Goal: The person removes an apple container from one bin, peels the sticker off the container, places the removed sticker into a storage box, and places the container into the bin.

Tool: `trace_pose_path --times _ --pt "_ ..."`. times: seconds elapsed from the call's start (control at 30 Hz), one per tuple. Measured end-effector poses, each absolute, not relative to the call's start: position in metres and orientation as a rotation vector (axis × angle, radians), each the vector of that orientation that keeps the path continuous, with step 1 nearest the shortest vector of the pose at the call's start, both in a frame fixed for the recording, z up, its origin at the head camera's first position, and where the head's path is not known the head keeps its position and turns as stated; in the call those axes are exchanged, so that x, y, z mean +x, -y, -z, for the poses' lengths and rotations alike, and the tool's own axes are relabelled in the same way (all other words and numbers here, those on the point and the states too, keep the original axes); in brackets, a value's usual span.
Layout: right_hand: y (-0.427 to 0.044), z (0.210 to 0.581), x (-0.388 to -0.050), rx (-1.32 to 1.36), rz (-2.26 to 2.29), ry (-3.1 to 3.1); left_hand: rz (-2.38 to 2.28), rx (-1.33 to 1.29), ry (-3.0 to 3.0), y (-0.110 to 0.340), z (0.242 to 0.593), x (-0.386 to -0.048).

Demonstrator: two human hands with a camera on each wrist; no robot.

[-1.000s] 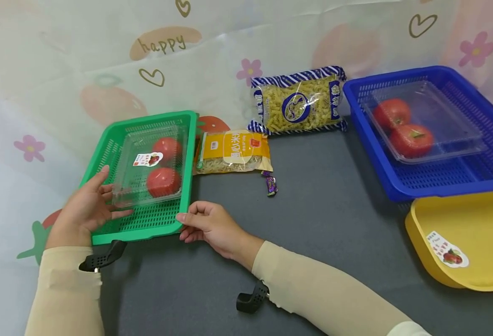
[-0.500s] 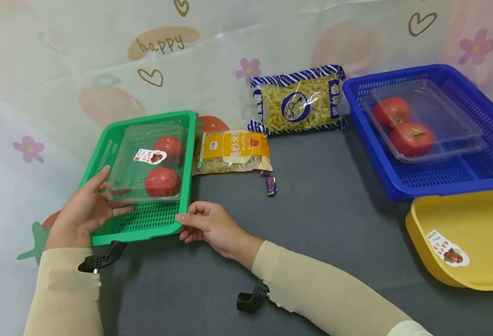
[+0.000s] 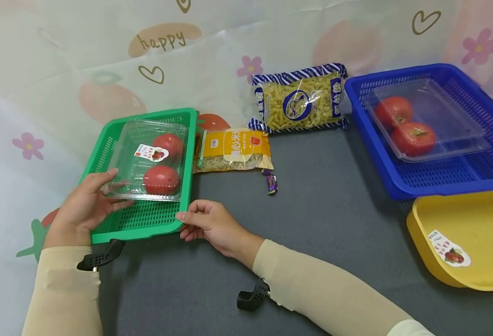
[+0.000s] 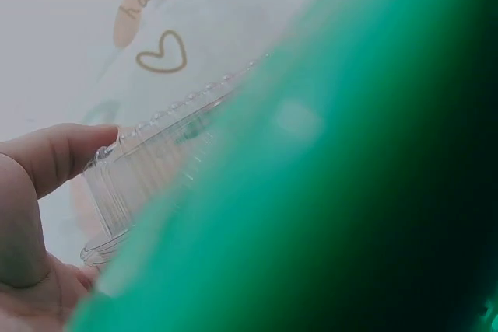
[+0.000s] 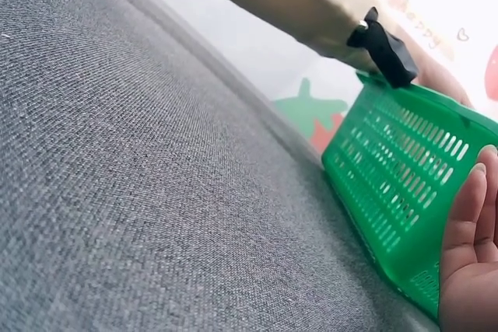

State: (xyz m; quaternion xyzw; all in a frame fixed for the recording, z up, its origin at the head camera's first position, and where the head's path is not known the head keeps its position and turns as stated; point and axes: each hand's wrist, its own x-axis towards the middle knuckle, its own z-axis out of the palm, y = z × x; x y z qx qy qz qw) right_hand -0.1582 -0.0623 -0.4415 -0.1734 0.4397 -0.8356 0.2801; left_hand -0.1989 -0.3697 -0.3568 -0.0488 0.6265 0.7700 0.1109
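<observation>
In the head view a clear plastic box point(image 3: 126, 156) with two tomatoes point(image 3: 161, 180) and a fruit sticker is inside the green basket point(image 3: 145, 234). My left hand point(image 3: 80, 205) holds the box by its left near corner, thumb at the lid edge and fingers underneath. In the left wrist view the thumb point(image 4: 66, 153) lies on the box's point(image 4: 144, 165) upper edge; a blurred green basket wall hides much else. My right hand point(image 3: 212, 226) grips the basket's right near corner, thumb on the rim. From the right wrist, its fingers lie against the basket's slotted side point(image 5: 405, 169).
Right of the basket lie an orange noodle bag point(image 3: 233, 149), a purple-wrapped candy point(image 3: 272, 184) and a blue-striped pasta bag point(image 3: 298, 102). A blue basket point(image 3: 372, 149) holds another clear box point(image 3: 447, 116) of two tomatoes. Before it stands a yellow tray point(image 3: 481, 247).
The box's near edge has risen and shifted left and away from the near rim, and my left thumb has come onto its edge. My right hand stays at the basket corner.
</observation>
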Motion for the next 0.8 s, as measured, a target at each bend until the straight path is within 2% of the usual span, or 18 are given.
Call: trace_pose_path --times 0.17,0.53,0.8 --pt "0.0615 0.4415 -0.1584 -0.477 2.237 -1.181 -2.267 -0.232 -1.891 0.3684 0.3548 -0.1980" --pt "0.0635 0.4397 -0.1593 -0.479 2.241 -1.206 -2.294 -0.252 -1.864 0.3762 0.3513 -0.1977" --pt "0.0599 0.4375 -0.1580 -0.488 2.231 -1.310 -2.492 -0.311 -1.523 0.3764 0.3463 -0.1953"
